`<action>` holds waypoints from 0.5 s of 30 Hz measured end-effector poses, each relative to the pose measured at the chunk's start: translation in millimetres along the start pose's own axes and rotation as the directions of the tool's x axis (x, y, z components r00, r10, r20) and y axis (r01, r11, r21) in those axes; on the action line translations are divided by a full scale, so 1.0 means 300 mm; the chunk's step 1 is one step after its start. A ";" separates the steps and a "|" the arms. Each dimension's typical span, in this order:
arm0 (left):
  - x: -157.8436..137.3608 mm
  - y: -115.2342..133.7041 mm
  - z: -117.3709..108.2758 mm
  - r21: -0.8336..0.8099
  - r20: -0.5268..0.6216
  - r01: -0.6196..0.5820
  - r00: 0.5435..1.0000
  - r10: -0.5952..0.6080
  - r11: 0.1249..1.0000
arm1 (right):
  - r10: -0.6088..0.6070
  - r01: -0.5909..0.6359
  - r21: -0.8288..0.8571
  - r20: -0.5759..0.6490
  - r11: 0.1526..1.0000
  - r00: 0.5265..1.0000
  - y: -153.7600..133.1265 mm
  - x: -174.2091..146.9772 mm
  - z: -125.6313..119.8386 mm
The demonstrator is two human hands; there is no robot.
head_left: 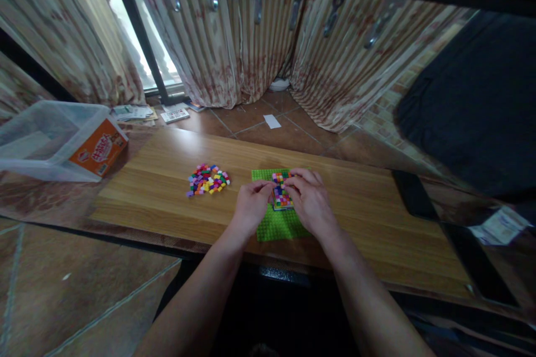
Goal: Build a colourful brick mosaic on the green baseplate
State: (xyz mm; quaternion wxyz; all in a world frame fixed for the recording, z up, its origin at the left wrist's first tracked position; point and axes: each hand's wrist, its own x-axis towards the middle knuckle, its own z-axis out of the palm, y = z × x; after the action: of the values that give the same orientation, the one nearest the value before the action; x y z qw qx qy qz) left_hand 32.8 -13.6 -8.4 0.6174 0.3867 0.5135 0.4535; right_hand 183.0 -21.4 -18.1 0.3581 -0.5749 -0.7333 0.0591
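A green studded baseplate [264,230] lies on the wooden board in front of me. On it sits a block of small multicoloured toy bricks [283,199], partly covered by my fingers. My left hand [253,206] is at the block's left edge, thumb and forefinger pinched together. From the right, my right hand [312,198] reaches over the block with its fingers curled in a pinch. Whatever is between either hand's fingertips is too small to make out. Left of the baseplate is a loose pile of small coloured bricks [208,179].
The wooden board [159,201] spans the view. At far left stands a clear plastic bin [54,139] with an orange label. Dark flat panels [414,194] lie at the board's right end, near a crumpled packet [500,226]. Curtains [234,39] hang behind.
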 end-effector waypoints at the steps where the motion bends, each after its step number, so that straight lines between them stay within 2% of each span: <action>1: 0.002 -0.005 0.002 0.044 0.015 -0.037 0.999 0.036 0.998 | -0.006 0.006 -0.006 0.001 1.000 1.000 0.002 0.001 0.000; 6: 0.008 -0.022 0.006 0.228 0.104 -0.179 0.982 0.159 0.957 | -0.037 0.037 -0.012 0.025 0.999 0.999 0.008 0.007 -0.002; 15: -0.002 -0.024 0.005 0.386 0.169 -0.283 0.957 0.235 0.878 | -0.050 0.048 0.026 0.051 0.999 0.997 0.001 0.013 -0.004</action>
State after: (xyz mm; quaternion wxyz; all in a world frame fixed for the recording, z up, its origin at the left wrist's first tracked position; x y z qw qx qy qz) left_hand 35.3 -16.4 -14.8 0.4863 0.5973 0.5029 0.3922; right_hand 183.8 -18.2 -15.6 0.3473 -0.5506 -0.7555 0.0741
